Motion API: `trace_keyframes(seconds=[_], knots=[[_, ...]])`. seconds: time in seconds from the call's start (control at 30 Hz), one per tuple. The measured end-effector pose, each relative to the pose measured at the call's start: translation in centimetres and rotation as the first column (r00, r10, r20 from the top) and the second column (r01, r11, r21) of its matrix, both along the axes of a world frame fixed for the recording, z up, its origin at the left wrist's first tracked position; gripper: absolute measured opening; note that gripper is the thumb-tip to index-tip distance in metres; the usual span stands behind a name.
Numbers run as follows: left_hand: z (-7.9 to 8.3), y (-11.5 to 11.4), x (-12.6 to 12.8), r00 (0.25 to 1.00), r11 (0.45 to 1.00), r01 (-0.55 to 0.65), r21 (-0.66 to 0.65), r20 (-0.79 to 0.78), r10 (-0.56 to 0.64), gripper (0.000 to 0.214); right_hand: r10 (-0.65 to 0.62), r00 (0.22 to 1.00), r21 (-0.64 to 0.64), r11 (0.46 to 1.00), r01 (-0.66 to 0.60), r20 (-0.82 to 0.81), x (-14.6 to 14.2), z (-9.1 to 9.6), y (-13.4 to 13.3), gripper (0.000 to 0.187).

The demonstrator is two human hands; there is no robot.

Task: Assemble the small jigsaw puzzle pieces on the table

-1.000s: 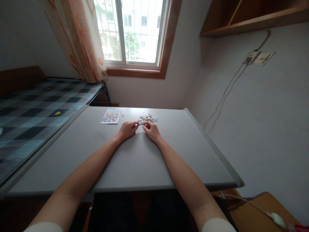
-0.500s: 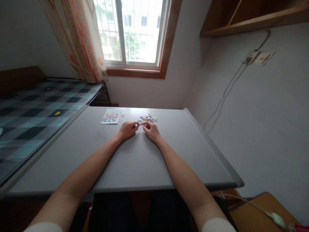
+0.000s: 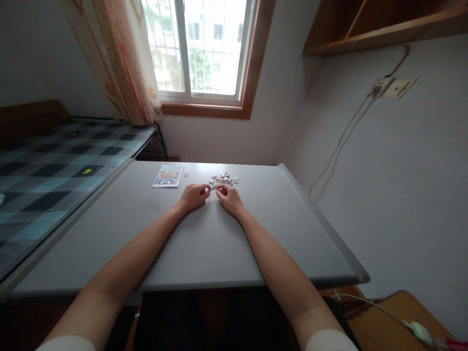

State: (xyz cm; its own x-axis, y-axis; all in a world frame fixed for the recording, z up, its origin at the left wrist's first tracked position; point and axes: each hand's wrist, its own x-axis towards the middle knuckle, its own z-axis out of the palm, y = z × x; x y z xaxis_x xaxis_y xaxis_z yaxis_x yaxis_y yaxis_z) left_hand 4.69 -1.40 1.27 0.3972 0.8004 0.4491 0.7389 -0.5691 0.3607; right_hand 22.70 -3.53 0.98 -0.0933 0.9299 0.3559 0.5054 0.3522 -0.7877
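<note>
My left hand is closed in a pinch, with a small light-blue jigsaw piece at its fingertips. Just to the right, my right hand is pinched too, its fingertips turned toward the left ones; a tiny piece seems to be between them, mostly hidden by the fingers. Right behind both hands lies a loose pile of jigsaw pieces. A printed picture sheet in many colours rests on the table to the left, and a few stray pieces lie beside it.
The grey table has a raised rim along its sides. Left of it stands a bed with a checked cover. A window and a curtain are behind. Cables hang down the right wall.
Almost nothing differs. Both hands stay in the same place with fingers pinched, and the pile and sheet have not moved.
</note>
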Motion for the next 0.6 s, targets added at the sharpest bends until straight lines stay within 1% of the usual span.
trace_keyframes(seconds=[0.3,0.6], knots=[[0.05,0.10,0.01,0.999,0.999,-0.041,-0.013,0.011,0.042,0.023,-0.009,1.000,0.002,1.000,0.009,-0.022,-0.02,-0.13,0.13,0.020],[0.11,-0.03,0.05,0.999,0.999,-0.041,-0.006,0.015,0.041,0.022,-0.008,1.000,0.007,1.000,0.008,-0.006,-0.07,-0.12,0.11,0.020]])
